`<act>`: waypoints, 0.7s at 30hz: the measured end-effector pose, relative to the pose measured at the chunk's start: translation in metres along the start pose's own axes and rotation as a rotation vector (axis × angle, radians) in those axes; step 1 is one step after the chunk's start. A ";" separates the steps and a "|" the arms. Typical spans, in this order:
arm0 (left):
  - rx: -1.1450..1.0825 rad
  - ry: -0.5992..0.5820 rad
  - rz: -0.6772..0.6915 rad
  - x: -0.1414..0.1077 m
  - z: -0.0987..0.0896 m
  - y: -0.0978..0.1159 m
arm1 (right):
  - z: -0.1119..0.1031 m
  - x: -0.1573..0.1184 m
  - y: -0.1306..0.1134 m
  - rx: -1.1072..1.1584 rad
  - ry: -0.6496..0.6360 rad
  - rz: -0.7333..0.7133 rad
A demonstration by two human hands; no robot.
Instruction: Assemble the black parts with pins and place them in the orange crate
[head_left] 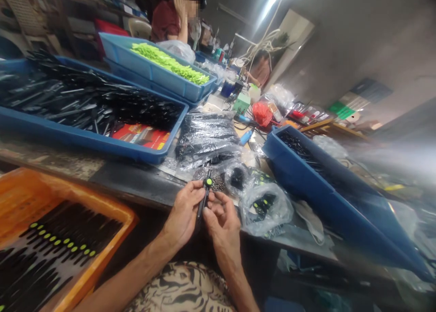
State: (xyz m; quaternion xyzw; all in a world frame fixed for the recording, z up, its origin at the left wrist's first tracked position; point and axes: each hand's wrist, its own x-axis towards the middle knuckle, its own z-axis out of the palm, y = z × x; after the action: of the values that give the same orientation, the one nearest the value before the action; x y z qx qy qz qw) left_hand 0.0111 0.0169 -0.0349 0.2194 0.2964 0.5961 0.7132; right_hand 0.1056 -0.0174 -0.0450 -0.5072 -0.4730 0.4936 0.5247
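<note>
A slim black part (203, 202) with a round yellow-green button stands nearly upright between my hands, near the table's front edge. My left hand (185, 207) grips it just below the button, thumb and fingers closed on it. My right hand (223, 219) has its curled fingers and thumb at the lower part of the same piece. Just behind are a heap of small metal pieces (218, 183) and a plastic bag of black parts (207, 135). Right of my hands, an open clear bag (267, 210) holds black parts with yellow-green dots.
An orange crate (127, 216) with rows of black parts is at lower left. Blue trays (143, 154) stand at left, one behind holding bright green pieces (170, 63). A long blue bin (313, 189) lies right. Two people sit farther back.
</note>
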 end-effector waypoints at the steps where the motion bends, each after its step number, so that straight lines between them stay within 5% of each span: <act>1: 0.009 0.002 0.017 0.000 0.000 -0.001 | 0.000 0.001 0.001 0.018 0.003 0.002; 8: 0.098 -0.031 0.082 -0.008 0.001 -0.006 | -0.002 0.001 -0.001 -0.021 0.049 0.000; 12: 0.361 -0.025 0.106 -0.014 -0.005 -0.004 | -0.006 0.000 -0.005 -0.102 0.064 -0.044; 21: 0.461 -0.130 -0.062 -0.020 -0.009 0.001 | -0.017 0.000 -0.002 -0.056 -0.042 -0.021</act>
State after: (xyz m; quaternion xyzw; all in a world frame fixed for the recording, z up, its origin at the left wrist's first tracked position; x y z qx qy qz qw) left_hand 0.0016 -0.0024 -0.0379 0.4052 0.3848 0.4749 0.6799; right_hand 0.1225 -0.0183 -0.0438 -0.5061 -0.5029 0.4854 0.5053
